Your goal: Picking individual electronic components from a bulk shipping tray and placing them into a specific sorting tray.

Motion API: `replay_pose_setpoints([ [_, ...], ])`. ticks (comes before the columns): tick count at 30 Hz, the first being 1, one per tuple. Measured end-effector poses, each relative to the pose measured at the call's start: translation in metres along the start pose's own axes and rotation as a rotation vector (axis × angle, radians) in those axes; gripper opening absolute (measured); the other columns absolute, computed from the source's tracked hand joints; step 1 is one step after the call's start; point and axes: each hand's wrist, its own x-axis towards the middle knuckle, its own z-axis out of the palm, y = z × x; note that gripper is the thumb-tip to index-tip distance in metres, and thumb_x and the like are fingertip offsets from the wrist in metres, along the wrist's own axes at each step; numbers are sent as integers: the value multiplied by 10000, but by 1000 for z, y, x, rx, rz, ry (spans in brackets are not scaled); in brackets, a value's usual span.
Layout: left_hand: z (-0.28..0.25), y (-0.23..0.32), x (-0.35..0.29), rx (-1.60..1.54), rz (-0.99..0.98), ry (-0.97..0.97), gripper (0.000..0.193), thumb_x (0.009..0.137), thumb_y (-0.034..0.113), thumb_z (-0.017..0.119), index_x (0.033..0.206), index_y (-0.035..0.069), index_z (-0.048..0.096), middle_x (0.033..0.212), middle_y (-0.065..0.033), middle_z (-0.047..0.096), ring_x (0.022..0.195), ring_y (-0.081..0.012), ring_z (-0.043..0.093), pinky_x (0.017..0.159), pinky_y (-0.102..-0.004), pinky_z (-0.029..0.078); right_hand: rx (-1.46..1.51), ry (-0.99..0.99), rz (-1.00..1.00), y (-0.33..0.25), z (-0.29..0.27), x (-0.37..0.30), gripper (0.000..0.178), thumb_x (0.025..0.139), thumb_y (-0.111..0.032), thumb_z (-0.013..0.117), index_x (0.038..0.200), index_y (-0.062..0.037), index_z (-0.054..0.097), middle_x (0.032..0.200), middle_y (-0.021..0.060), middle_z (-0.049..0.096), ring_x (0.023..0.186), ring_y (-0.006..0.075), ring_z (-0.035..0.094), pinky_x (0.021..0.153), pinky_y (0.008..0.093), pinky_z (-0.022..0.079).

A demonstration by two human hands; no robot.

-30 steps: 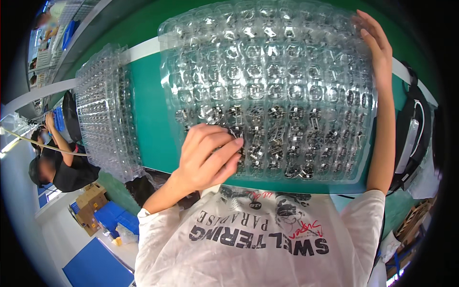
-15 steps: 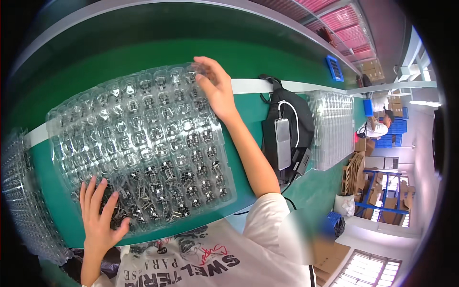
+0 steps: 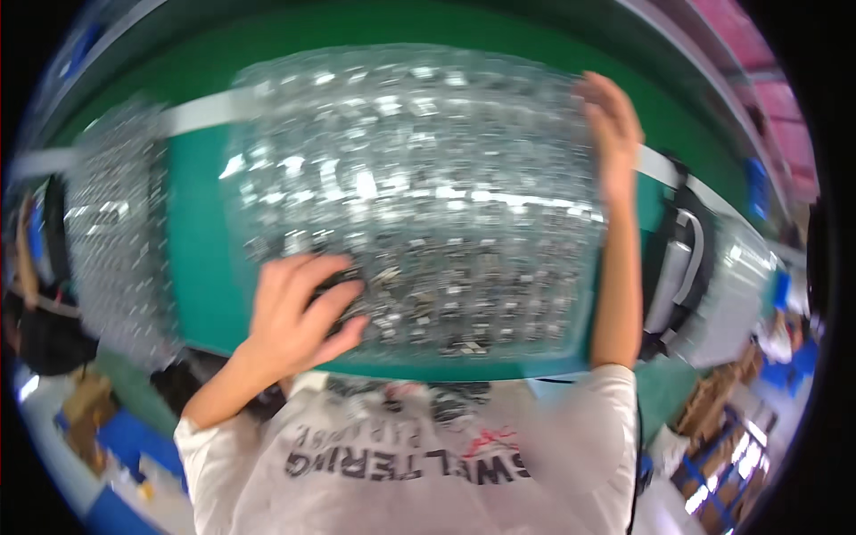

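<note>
Left hand [image 3: 303,308] curled over dark parts [image 3: 392,290], grip too blurred for me to tell, right hand [image 3: 613,125] at the far right corner of the clear tray [image 3: 401,165], its hold unclear, tray reaching under the left hand, on a green table [image 3: 203,285].

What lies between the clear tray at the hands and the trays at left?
Green tabletop, crossed farther back by a white strip, as the head view shows.

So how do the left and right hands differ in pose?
Left hand is over dark parts at the clear tray's near left; right hand is at its far right corner. Left hand's fingers point right; right hand's point away and leftward. Both bare, same tray.
</note>
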Motion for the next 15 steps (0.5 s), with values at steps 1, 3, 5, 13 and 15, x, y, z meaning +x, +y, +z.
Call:
replay_pose_setpoints([
  [1,3,-5,2,-21,23,1,340,673,197,732,965,55,629,1061,-106,582,867,-285,538,717,-377,430,3,12,8,2,-2,1,357,887,-132,573,1234,-50,572,1156,100,618,1101,194,554,971,317,409],
  [3,1,-6,9,-22,47,-25,369,674,193,738,986,25,636,1015,-125,586,829,-284,561,679,-366,464,22,-1,23,3,-7,2,377,893,-123,534,1254,-15,550,1174,134,606,1129,214,543,988,333,395],
  [5,5,-8,12,-2,31,-21,368,672,179,729,991,17,639,971,-115,587,775,-266,566,635,-350,460,-12,-6,27,4,-6,3,384,894,-122,520,1257,-1,541,1173,148,603,1141,223,537,1004,339,377],
  [13,3,-20,18,-141,78,20,327,642,84,706,957,23,645,868,-67,574,650,-221,551,551,-321,456,-27,-13,28,0,0,2,385,895,-121,510,1261,-4,537,1185,147,599,1154,224,530,1019,328,353],
  [15,-2,-20,21,-196,43,26,295,632,28,699,924,19,653,846,-72,591,653,-228,561,553,-321,470,-30,-12,25,0,0,0,383,895,-118,510,1261,-6,538,1186,146,598,1155,223,529,1021,325,351],
])
